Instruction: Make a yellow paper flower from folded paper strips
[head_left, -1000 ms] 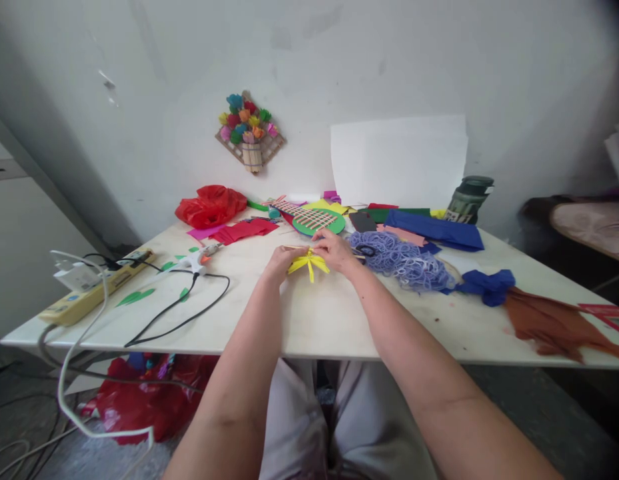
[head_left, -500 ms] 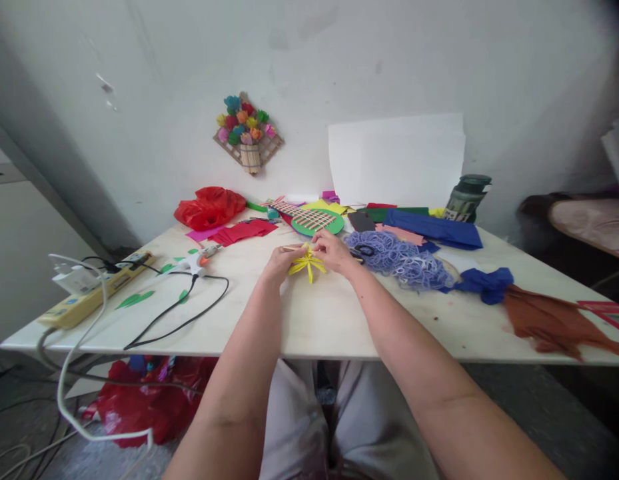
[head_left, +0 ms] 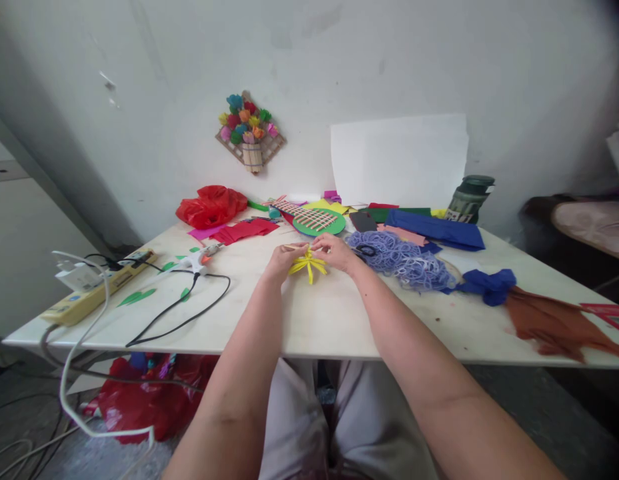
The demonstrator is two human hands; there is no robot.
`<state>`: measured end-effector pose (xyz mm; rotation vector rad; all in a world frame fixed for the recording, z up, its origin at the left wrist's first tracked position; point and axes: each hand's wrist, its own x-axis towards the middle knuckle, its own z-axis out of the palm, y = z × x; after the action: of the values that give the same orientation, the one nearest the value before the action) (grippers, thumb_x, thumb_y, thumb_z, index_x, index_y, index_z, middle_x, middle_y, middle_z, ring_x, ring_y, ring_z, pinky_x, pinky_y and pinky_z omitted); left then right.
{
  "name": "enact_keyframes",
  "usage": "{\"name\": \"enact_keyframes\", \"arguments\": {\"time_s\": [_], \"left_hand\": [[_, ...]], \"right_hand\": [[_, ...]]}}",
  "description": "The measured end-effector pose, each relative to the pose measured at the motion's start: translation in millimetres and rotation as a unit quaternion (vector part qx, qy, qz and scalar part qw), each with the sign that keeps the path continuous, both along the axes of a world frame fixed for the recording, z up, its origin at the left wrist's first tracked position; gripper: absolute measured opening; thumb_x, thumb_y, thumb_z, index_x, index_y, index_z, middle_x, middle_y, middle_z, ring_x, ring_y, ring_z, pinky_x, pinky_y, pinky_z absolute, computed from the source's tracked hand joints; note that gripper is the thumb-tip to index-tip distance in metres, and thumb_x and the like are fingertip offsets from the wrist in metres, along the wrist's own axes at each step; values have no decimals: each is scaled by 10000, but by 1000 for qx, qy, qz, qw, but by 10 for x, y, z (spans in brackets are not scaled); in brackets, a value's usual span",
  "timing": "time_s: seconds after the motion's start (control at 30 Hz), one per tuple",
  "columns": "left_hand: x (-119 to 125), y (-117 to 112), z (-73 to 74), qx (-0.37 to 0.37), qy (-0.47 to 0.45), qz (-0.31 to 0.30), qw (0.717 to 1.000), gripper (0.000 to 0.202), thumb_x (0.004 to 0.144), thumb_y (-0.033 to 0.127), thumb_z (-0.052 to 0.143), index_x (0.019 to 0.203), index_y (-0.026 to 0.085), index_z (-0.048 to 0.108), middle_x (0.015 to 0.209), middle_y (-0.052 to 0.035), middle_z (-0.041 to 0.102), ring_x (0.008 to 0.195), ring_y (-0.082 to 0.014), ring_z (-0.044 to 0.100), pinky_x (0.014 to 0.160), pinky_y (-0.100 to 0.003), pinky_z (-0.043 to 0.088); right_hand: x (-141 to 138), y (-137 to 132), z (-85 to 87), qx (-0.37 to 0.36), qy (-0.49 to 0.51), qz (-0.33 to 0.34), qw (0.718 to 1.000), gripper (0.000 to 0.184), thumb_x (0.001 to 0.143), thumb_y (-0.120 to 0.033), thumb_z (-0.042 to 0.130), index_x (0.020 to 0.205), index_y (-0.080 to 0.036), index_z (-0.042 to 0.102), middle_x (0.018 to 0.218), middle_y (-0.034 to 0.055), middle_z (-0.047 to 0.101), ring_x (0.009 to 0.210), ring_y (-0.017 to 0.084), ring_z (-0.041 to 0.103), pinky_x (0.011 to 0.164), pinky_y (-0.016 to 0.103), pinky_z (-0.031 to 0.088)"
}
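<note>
A yellow paper flower point(head_left: 309, 267) with several narrow strips fanning out is held low over the middle of the white table. My left hand point(head_left: 284, 259) pinches its left side, fingers closed. From the right, my right hand point(head_left: 333, 251) grips its upper edge between thumb and fingertips. The fingers hide part of the flower's centre. Just right of my right hand lie black-handled scissors point(head_left: 366, 251), partly on a heap of bluish-purple yarn point(head_left: 396, 257). Beyond my hands rests a green disc point(head_left: 334, 227) with a lattice of pale sticks.
A glue gun point(head_left: 196, 262) with a looping black cord lies left, beside a yellow power strip point(head_left: 89, 297) and green paper leaves point(head_left: 136, 297). Blue crepe paper point(head_left: 439, 229), brown crepe paper point(head_left: 549, 320) and a dark green bottle point(head_left: 469, 199) occupy the right. A red bag point(head_left: 212, 207) sits at the back.
The right hand's fingers have shifted slightly at the top of the yellow flower. The whole view has moved a little; both hands keep hold.
</note>
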<state>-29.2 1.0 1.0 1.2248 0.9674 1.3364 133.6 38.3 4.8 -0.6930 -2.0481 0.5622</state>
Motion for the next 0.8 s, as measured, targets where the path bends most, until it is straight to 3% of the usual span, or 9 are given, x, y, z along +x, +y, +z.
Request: {"name": "enact_keyframes", "arguments": {"time_s": [0.43, 0.67, 0.8], "left_hand": [[28, -41, 17, 7, 5, -25, 1000, 437, 515, 408, 739, 799, 79, 698, 637, -71, 652, 550, -133, 547, 536, -235, 381], [18, -15, 5, -24, 7, 18, 1000, 372, 490, 381, 754, 711, 89, 693, 566, -48, 629, 496, -117, 520, 500, -232, 358], [-2, 16, -32, -34, 19, 27, 999, 331, 502, 392, 742, 614, 92, 658, 502, -30, 588, 453, -106, 493, 465, -228, 333]], "right_hand": [[-65, -67, -9, 92, -88, -135, 983, 97, 697, -244, 574, 703, -172, 639, 830, 34, 602, 632, 94, 515, 576, 221, 393], [5, 23, -18, 12, -39, 3, 999, 119, 661, -139, 557, 734, -143, 652, 866, 62, 612, 697, 107, 539, 600, 222, 430], [29, 49, -31, -20, -30, 22, 999, 155, 634, -185, 599, 768, -124, 649, 894, 67, 603, 633, 84, 511, 600, 226, 437]]}}
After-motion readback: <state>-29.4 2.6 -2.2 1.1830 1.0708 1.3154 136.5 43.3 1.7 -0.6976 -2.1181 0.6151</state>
